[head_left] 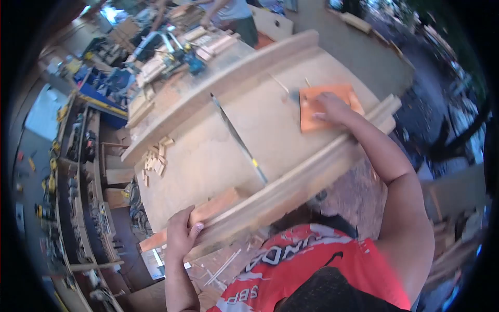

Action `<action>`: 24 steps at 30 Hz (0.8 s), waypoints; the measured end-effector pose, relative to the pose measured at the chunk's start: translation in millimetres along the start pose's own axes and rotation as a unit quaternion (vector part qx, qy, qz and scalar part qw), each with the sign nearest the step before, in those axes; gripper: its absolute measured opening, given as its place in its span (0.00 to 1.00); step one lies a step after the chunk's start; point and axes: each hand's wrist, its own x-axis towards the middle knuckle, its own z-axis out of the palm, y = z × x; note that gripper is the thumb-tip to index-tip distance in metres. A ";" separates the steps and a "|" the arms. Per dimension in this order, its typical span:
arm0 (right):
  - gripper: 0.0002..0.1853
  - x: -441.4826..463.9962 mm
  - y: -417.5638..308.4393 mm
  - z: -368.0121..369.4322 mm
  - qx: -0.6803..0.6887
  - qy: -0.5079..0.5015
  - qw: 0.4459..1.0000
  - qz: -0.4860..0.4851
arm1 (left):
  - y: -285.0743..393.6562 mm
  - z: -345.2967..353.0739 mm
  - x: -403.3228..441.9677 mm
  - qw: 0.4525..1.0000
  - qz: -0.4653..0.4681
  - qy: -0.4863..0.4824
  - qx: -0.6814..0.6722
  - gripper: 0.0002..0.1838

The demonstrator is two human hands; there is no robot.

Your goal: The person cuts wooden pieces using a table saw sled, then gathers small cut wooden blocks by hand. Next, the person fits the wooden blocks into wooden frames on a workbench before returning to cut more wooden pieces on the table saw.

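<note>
A long pale wooden frame with a flat panel (208,156) lies in front of me. My left hand (180,231) is closed over the near wooden rail (296,171), its thumb on the near side. Beside that hand, a reddish-brown wooden block (221,202) lies along the rail's inner side. My right hand (332,107) rests on an orange square board (309,124) at the panel's right end, thumb and fingers apart. Between the hands a long thin dark strip with a yellow mark (236,136) lies across the panel.
Several small wood pieces (156,161) are heaped at the panel's left end. Past the far rail (223,91), a bench holds wood offcuts and a blue-green tool (193,61). A person (234,18) stands behind it. Tool-filled shelves (78,192) line the left.
</note>
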 end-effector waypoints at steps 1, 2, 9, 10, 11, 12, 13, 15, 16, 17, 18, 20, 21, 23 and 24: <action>0.29 24.3 15.0 -11.0 -0.016 -0.090 0.995 0.045 | -3.8 17.6 -1.4 0.995 -0.001 0.089 0.039 0.25; 0.33 49.7 31.2 -27.3 -0.041 -0.169 0.981 0.091 | -3.5 29.6 12.1 0.980 0.002 0.185 0.076 0.21; 0.41 114.4 127.2 30.1 -0.046 -0.282 0.957 0.044 | -6.1 58.3 26.2 0.929 -0.144 0.315 0.131 0.17; 0.41 118.2 129.5 28.6 -0.052 -0.288 0.956 0.033 | -5.7 60.7 26.2 0.921 -0.131 0.343 0.128 0.16; 0.41 124.4 130.4 28.4 -0.039 -0.313 0.948 0.035 | -5.3 62.5 27.5 0.912 -0.117 0.372 0.127 0.16; 0.41 131.6 130.0 27.5 -0.026 -0.337 0.940 0.039 | -5.0 64.7 29.0 0.909 -0.127 0.376 0.125 0.16; 0.41 134.2 118.0 12.3 -0.027 -0.341 0.939 0.030 | -4.7 64.4 28.5 0.908 -0.123 0.380 0.123 0.16; 0.38 139.3 101.8 -25.8 -0.024 -0.359 0.933 -0.034 | 1.6 60.1 28.1 0.910 -0.120 0.377 0.122 0.15; 0.37 142.9 108.9 -33.5 0.005 -0.302 0.952 -0.055 | -1.0 59.3 29.6 0.909 -0.107 0.380 0.134 0.15; 0.36 148.1 125.3 -32.9 0.036 -0.254 0.964 -0.070 | -6.0 60.6 27.9 0.912 -0.096 0.373 0.143 0.15; 0.43 171.2 147.2 -25.4 0.001 -0.240 0.970 -0.038 | -8.7 61.1 27.1 0.913 -0.092 0.369 0.147 0.16; 0.37 170.1 164.9 -53.7 0.153 -0.148 0.977 -0.018 | -14.9 61.2 26.5 0.922 -0.107 0.347 0.136 0.17; 0.35 169.2 173.0 -68.4 0.225 -0.101 0.969 -0.018 | -11.0 61.8 29.4 0.918 -0.094 0.364 0.127 0.17; 0.31 168.9 173.2 -102.4 0.258 -0.161 0.944 0.127 | -4.3 57.7 31.4 0.928 -0.108 0.337 0.119 0.16; 0.31 168.9 179.9 -103.2 0.310 -0.164 0.921 0.169 | -8.4 58.4 31.2 0.932 -0.110 0.328 0.108 0.16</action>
